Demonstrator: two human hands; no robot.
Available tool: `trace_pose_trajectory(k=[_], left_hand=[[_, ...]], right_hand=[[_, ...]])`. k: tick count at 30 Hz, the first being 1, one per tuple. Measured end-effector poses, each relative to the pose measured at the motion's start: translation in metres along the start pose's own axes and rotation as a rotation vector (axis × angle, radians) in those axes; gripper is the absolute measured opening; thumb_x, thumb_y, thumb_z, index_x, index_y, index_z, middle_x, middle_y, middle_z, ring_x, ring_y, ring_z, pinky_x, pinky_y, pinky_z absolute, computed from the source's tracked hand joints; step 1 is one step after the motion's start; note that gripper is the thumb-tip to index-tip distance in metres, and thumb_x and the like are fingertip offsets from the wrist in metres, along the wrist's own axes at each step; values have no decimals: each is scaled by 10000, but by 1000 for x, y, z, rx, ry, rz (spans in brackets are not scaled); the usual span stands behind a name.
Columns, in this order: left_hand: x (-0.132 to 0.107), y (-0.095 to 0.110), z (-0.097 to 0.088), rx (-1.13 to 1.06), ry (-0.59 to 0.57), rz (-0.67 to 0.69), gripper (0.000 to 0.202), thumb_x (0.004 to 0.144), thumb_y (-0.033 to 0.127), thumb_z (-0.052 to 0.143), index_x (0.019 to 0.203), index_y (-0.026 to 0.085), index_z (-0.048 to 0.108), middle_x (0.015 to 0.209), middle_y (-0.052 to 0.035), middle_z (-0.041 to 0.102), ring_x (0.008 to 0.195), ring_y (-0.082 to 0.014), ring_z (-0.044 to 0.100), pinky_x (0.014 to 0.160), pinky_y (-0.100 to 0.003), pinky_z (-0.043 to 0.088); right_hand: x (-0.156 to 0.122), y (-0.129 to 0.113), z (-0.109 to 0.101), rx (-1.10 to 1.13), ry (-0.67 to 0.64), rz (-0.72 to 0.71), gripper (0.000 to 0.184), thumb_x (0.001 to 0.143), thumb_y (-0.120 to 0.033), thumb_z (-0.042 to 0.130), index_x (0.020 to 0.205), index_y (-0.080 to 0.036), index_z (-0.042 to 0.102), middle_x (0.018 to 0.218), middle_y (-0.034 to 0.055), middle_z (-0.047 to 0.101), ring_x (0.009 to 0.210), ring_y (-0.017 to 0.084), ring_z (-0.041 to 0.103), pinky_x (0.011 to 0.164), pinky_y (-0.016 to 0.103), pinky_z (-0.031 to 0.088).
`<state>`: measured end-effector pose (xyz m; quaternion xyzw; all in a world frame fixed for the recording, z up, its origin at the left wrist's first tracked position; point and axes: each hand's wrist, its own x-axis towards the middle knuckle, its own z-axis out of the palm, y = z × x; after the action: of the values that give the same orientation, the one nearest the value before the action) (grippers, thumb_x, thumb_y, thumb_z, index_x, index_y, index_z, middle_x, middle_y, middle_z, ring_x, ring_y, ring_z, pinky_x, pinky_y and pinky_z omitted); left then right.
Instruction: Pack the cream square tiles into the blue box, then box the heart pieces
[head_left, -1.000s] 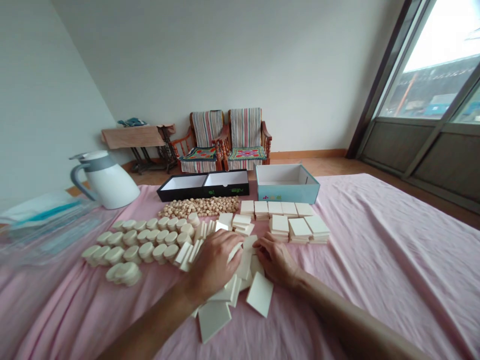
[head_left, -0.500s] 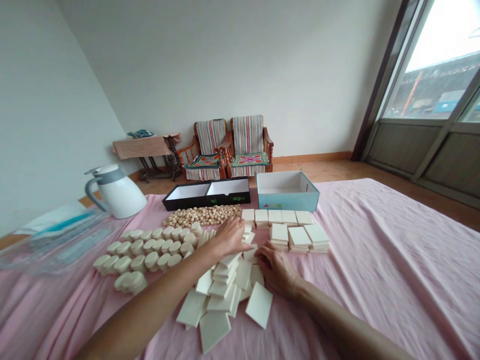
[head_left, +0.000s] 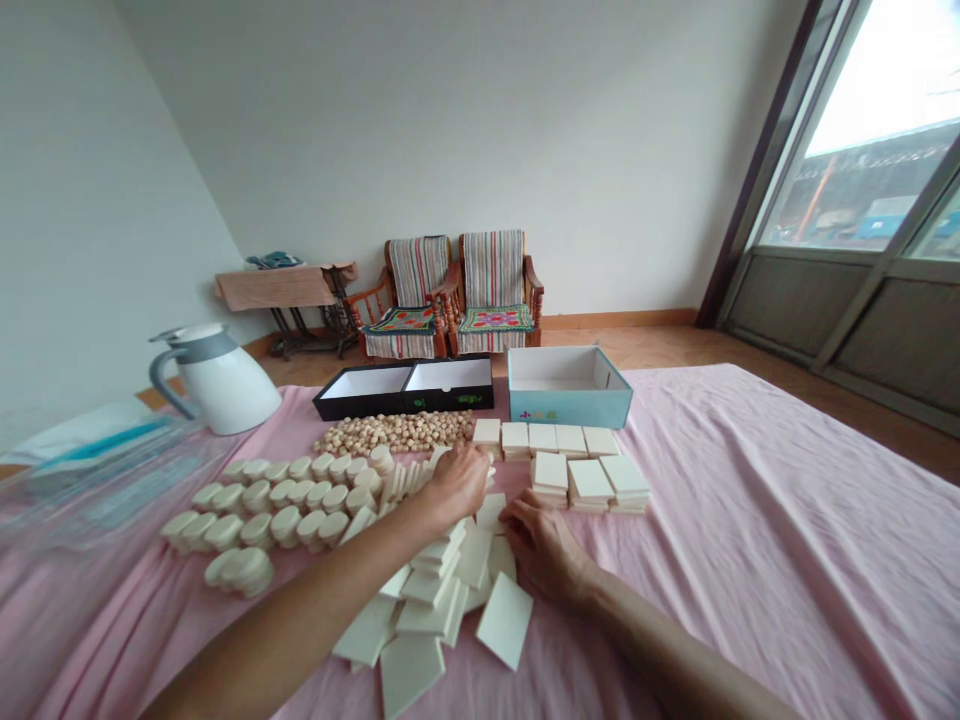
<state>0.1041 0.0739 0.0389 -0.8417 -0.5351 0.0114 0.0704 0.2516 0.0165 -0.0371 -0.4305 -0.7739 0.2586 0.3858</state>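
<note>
In the head view, a pale-walled room with two wooden armchairs [head_left: 491, 280] lies beyond a surface spread with a pink cloth [head_left: 735, 500]. Along the surface's far edge stand a black two-part box [head_left: 454, 385] and, to its right, a light-blue box [head_left: 570, 402]; a white jug [head_left: 229, 390] with a grey handle stands by the far left corner, and clear plastic wrapping [head_left: 127, 490] lies along the left edge. Just in front of the black box is a spread of small wooden pieces [head_left: 394, 432]. Rows of round discs [head_left: 285, 525] fill the left part, while neat tile stacks [head_left: 589, 482] sit in front of the light-blue box. Loose square tiles [head_left: 431, 590] lie overlapping in the middle, reaching toward the near edge. The left hand [head_left: 459, 480] reaches in above them, fingers bent downward and close together — whether it grips a tile, I cannot tell. The right hand [head_left: 544, 550] rests half-curled beside the heap, fingertips at a tile's edge — its grip, too, is hidden.
</note>
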Motion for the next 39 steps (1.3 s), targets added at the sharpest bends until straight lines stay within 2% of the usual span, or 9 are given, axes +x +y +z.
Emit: trace_pose_trajectory(k=[6, 9, 15, 21, 25, 28, 33, 35, 39], left_hand=[[-2, -11, -3, -58, -14, 26, 278, 722, 24, 488, 954, 96, 623, 967, -185, 666, 973, -296, 617, 819, -382, 493], [-10, -20, -5, -118, -11, 78, 286, 719, 31, 487, 951, 135, 618, 948, -147, 673, 944, -276, 629, 795, -357, 490], [-38, -28, -5, -238, -11, 193, 323, 702, 52, 506, 980, 188, 596, 952, -73, 669, 939, -224, 624, 792, -291, 477], [-71, -27, -5, -404, 11, 357, 470, 696, 30, 502, 1130, 196, 570, 1134, -62, 643, 1079, -212, 571, 943, -319, 434], [-85, -27, -10, -402, -30, 423, 547, 747, 196, 636, 1278, 179, 503, 1333, -115, 542, 1216, -267, 501, 1033, -405, 376], [-89, -29, -16, -405, -77, 478, 679, 727, 401, 716, 1321, 169, 483, 1376, -147, 501, 1263, -298, 465, 1078, -458, 317], [-73, -39, -23, -455, 15, 464, 548, 838, 489, 584, 1297, 198, 519, 1326, -107, 558, 1232, -254, 497, 1064, -413, 342], [-56, -47, -23, -446, 82, 360, 403, 935, 404, 443, 1260, 187, 541, 1293, -83, 584, 1215, -205, 508, 1053, -355, 356], [-15, -64, -15, -305, -2, 139, 334, 956, 261, 372, 1214, 168, 562, 1256, -89, 598, 1198, -208, 515, 1042, -352, 370]], right_hand=[[-1, -2, -2, -2, -13, 12, 214, 778, -19, 470, 843, -170, 606, 875, 40, 565, 766, 131, 564, 692, 233, 421], [-1, -2, -3, -8, -18, 2, 216, 779, -17, 466, 842, -173, 602, 865, 37, 557, 766, 132, 557, 682, 230, 414], [-2, -1, -1, -7, -3, -12, 197, 805, -33, 445, 824, -172, 584, 844, 32, 548, 754, 131, 542, 673, 229, 398], [-3, 1, 3, -40, 47, 17, 277, 688, 49, 389, 778, -187, 505, 770, 10, 540, 691, 127, 522, 624, 224, 372], [-6, 1, 6, -49, 119, 71, 340, 639, 63, 359, 826, -206, 449, 691, -23, 524, 612, 119, 506, 564, 213, 363], [-8, -1, 4, -62, 124, 34, 443, 636, 67, 358, 964, -199, 491, 830, 15, 589, 742, 133, 558, 660, 225, 427], [-7, -5, -1, -67, 0, -56, 645, 629, 80, 359, 1178, -205, 540, 1033, 62, 603, 956, 169, 555, 834, 293, 455], [-5, -7, -2, -74, -35, -88, 626, 638, 80, 361, 1144, -213, 584, 1033, 59, 607, 973, 177, 544, 850, 305, 450], [-4, -9, -3, -84, -54, -81, 590, 644, 87, 356, 1075, -208, 631, 1013, 57, 618, 964, 173, 540, 863, 300, 440]])
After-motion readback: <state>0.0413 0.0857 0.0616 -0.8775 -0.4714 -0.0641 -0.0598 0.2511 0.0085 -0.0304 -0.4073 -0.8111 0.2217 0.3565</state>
